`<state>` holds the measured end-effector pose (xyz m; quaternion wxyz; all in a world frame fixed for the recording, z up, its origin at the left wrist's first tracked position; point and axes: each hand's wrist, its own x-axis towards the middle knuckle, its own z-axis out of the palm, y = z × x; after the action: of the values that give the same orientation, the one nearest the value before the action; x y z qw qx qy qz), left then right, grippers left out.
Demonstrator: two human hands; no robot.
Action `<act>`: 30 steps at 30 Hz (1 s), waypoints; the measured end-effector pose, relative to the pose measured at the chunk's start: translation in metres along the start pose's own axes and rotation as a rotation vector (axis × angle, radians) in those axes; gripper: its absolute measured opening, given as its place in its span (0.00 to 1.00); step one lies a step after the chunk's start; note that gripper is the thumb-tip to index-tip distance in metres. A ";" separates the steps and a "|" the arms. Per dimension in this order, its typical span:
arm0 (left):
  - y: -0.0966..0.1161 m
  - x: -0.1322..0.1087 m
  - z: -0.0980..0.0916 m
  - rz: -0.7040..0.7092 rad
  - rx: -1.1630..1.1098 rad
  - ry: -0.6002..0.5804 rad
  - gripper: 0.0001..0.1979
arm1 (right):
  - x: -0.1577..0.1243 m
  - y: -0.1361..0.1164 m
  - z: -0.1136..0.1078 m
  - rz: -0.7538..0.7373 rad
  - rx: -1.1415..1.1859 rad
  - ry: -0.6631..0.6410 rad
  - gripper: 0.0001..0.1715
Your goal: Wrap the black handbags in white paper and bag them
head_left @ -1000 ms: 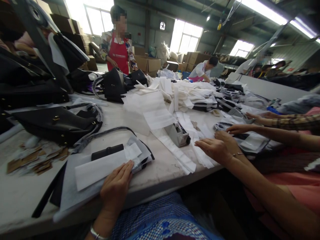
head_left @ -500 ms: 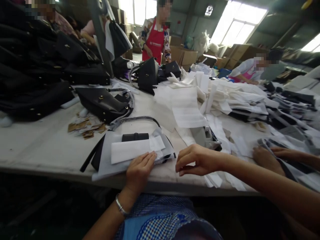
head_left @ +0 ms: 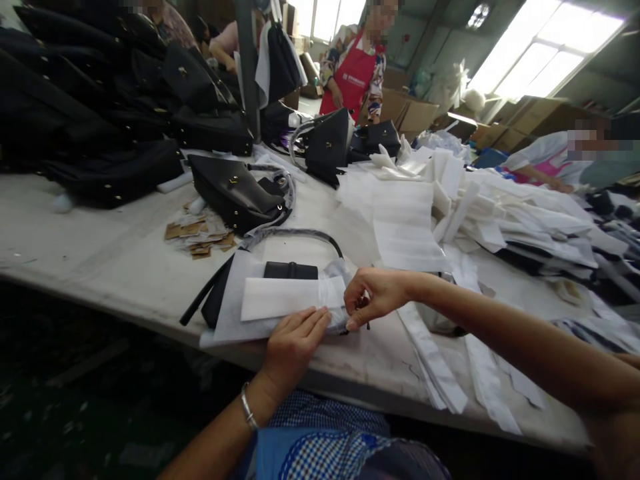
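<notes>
A black handbag (head_left: 215,300) lies on its side at the table's front edge, covered by a pale translucent sheet (head_left: 233,327). On that sheet rest a folded white foam strip (head_left: 275,297) and a small black piece (head_left: 291,270). My left hand (head_left: 296,337) lies flat over the strip's lower right, fingers stretched out. Around the right end of the bag, my right hand (head_left: 367,299) has its fingers curled in a pinch at the crumpled wrapping; whatever they grip is hidden. The wrapped handle (head_left: 310,233) arches behind the bag.
Another black handbag (head_left: 235,190) stands behind, beside a heap of small brown-and-white packets (head_left: 200,232). Black bags (head_left: 115,177) are piled at left. White foam sheets (head_left: 405,220) spread to the right. A person in a red apron (head_left: 353,77) stands across the table (head_left: 100,247).
My right hand has moved left onto the bag's right end and its fingers have curled in. My left hand stays on the strip. The camera has turned right.
</notes>
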<state>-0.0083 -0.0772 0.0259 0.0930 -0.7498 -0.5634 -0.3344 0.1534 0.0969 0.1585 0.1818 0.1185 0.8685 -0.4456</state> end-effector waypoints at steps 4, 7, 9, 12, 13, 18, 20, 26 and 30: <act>0.001 -0.002 0.000 -0.014 -0.010 -0.013 0.17 | 0.024 0.005 -0.011 0.038 -0.122 -0.065 0.21; 0.001 -0.003 0.001 -0.024 -0.014 -0.025 0.18 | 0.041 0.008 -0.016 0.011 -0.297 -0.049 0.16; 0.001 -0.003 0.001 -0.022 -0.011 -0.022 0.18 | 0.049 0.009 -0.018 -0.003 -0.404 -0.051 0.13; 0.001 -0.003 0.002 -0.019 -0.009 -0.005 0.18 | 0.058 0.008 -0.018 0.008 -0.517 -0.090 0.10; 0.001 -0.003 0.003 -0.020 -0.009 0.000 0.18 | 0.060 0.008 -0.018 0.013 -0.544 -0.102 0.09; 0.000 -0.004 0.005 -0.019 -0.015 0.010 0.16 | 0.065 0.007 -0.015 0.047 -0.689 -0.101 0.10; 0.000 -0.004 0.004 -0.021 -0.012 0.019 0.16 | 0.066 0.006 -0.013 0.071 -0.748 -0.087 0.10; 0.003 0.000 -0.002 -0.001 0.028 -0.036 0.20 | 0.072 0.001 -0.012 0.129 -0.814 -0.088 0.09; 0.003 0.000 -0.002 0.003 0.041 -0.040 0.19 | 0.080 -0.005 -0.014 0.170 -0.853 -0.129 0.13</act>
<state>-0.0060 -0.0792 0.0287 0.0976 -0.7551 -0.5706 -0.3076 0.0755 0.1089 0.1362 0.3044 0.0757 0.9488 -0.0373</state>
